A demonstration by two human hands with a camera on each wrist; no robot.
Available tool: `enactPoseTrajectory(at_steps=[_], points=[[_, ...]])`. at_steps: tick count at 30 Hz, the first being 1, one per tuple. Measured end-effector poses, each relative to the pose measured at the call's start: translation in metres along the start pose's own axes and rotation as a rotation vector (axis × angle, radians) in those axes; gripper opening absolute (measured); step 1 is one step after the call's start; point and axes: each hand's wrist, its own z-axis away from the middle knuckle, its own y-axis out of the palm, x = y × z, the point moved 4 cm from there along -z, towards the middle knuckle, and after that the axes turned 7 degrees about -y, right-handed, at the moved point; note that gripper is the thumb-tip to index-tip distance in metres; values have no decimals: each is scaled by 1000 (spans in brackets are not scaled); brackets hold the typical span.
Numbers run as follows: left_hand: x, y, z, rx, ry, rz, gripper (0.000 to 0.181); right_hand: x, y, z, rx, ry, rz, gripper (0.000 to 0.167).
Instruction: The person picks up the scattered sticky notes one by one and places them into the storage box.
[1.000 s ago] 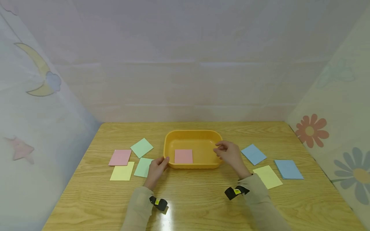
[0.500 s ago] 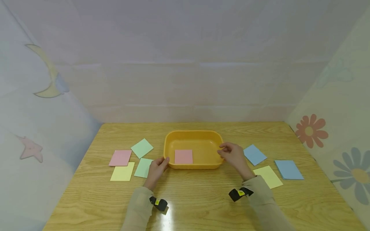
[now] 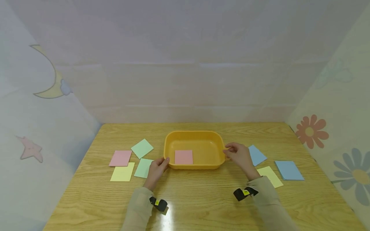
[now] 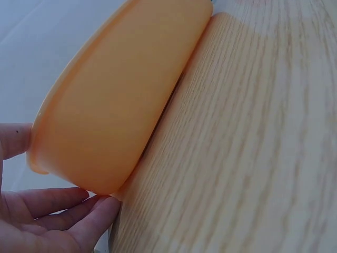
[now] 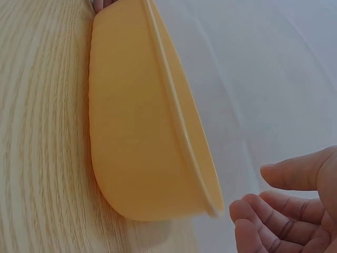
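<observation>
While the left hand (image 3: 157,170) gripped the orange tray (image 3: 206,152) at its near left corner, the right hand (image 3: 240,156) was just beside the right end, fingers loosely bent and holding nothing. The tray sat on the wooden table (image 3: 199,199), one pink square (image 3: 183,157) inside.

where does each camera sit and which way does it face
Head: worn on the head, looking forward and down at the table, yellow tray and paper squares; left hand, right hand and sleeves show.
Left wrist: on that wrist, facing the tray's outer side; left thumb and left fingers show.
Right wrist: on that wrist, facing the tray's outer side; right thumb and right fingers show.
Shared: both wrist views show tray and table.
</observation>
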Motion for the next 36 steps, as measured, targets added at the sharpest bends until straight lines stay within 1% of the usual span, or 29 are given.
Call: enactPoseTrajectory(at_steps=[4,8,13,19,24,27,30,33,36], points=[[0,0,1,-1,-1,1,45,-2,-2,0,-5,16,-12,25],[0,0,0,-6,-17,2,44,-4,-5,-1,-3,39,-8,27],[0,0,1,-6,-30,8,45,-7,-9,-2,-7,34,6,26],[-2,0,2,4,-5,1,47,-12,-15,-2,-1,24,38,26],[-1,0,1,10,16,-2,43,-15,-19,0,13,34,54,27],[4,-1,-4,15,13,6,43,-18,-21,0,18,41,56,28],[13,-2,-12,16,3,20,44,-22,-23,0,17,41,57,28],[24,-3,-20,7,-3,21,45,-26,-25,0,18,41,77,29],[29,-2,-23,-9,4,3,46,-28,-27,0,21,49,95,29]])
